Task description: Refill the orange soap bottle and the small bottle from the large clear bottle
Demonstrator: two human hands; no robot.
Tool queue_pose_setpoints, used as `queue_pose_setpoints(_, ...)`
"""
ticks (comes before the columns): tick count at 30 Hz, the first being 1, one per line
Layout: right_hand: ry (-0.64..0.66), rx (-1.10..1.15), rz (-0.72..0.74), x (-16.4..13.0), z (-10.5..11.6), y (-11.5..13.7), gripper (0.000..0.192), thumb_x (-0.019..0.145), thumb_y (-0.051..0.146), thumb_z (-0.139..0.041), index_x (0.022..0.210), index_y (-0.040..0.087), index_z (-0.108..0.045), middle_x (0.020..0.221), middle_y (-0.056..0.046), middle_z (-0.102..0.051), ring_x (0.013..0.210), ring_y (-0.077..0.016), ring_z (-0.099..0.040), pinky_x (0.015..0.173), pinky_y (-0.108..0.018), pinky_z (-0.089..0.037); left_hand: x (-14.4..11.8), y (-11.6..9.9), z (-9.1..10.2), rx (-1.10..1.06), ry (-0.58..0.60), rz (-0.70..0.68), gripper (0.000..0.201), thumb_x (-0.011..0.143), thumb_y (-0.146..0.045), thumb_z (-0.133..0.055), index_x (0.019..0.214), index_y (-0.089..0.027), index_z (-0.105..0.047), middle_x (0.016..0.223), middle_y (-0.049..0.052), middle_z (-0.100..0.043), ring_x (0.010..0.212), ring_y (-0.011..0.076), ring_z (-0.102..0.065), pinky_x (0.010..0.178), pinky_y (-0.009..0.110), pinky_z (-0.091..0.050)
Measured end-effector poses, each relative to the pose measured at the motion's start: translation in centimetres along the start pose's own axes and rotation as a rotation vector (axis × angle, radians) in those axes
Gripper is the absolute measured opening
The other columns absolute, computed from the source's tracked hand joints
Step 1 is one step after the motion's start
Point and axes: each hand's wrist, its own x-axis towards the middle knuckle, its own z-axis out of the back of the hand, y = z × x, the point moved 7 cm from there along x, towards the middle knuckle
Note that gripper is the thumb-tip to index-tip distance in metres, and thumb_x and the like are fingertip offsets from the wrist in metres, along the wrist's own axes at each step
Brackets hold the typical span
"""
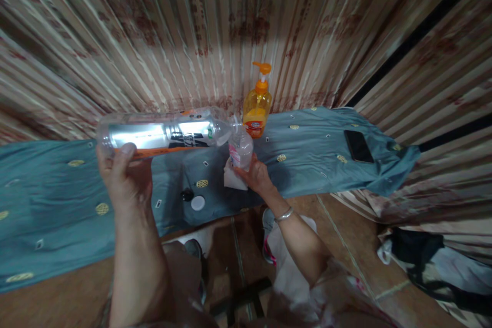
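Observation:
My left hand [125,177] is closed round the base end of a large clear plastic bottle [165,133] with a silver and orange label. This bottle lies almost level in the air, its neck pointing right at the mouth of a smaller clear bottle [240,149]. My right hand [255,171] grips that smaller bottle low down, keeping it roughly upright. Whether the two mouths touch, I cannot tell. A folded white tissue [233,178] shows below and beside the small bottle. Just behind stands an orange pump bottle [257,110] with yellow-orange liquid.
On the teal patterned cloth [307,169] lie a small black cap [187,195], a round white lid [198,203] and, at the right, a black phone [359,146]. Pleated curtains [172,36] hang close behind. Dark and white fabric [442,266] lies at the lower right.

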Motion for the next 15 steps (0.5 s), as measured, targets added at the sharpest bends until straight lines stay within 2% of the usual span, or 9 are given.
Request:
queue_pose_setpoints(5,0.013,0.034,-0.054,-0.03,0.06,0.25,0.050,0.102,0.045,-0.078,0.140,0.015,-0.064,0.105,-0.015,-0.083,0.100,-0.0265,-0.082,0.090,-0.037,-0.064,0.01,0.15,0.16,0.004,-0.014,0.013,0.081,0.050,-0.037,-0.100,0.127,-0.039,-0.075,0.141,0.001,-0.074,0.127,0.0305,-0.072,0.106,0.048,-0.063)
queue_pose_setpoints(9,-0.008,0.007,-0.017,-0.06,0.10,0.73,0.052,0.102,0.046,-0.078,0.141,0.015,-0.064,0.102,-0.013,-0.082,0.098,-0.0271,-0.082,0.088,-0.037,-0.065,0.00,0.23,0.04,-0.010,-0.009,0.013,0.084,0.051,-0.037,-0.099,0.131,-0.041,-0.074,0.140,0.001,-0.075,0.128,0.0303,-0.072,0.109,0.049,-0.063)
queue_pose_setpoints(15,0.007,-0.032,-0.005,0.05,-0.08,0.07,0.053,0.103,0.045,-0.077,0.146,0.019,-0.061,0.105,-0.013,-0.082,0.093,-0.0246,-0.081,0.083,-0.034,-0.064,0.01,0.48,0.39,-0.025,-0.024,0.015,0.089,0.050,-0.035,-0.099,0.135,-0.040,-0.073,0.141,0.002,-0.075,0.129,0.0311,-0.072,0.110,0.049,-0.062)
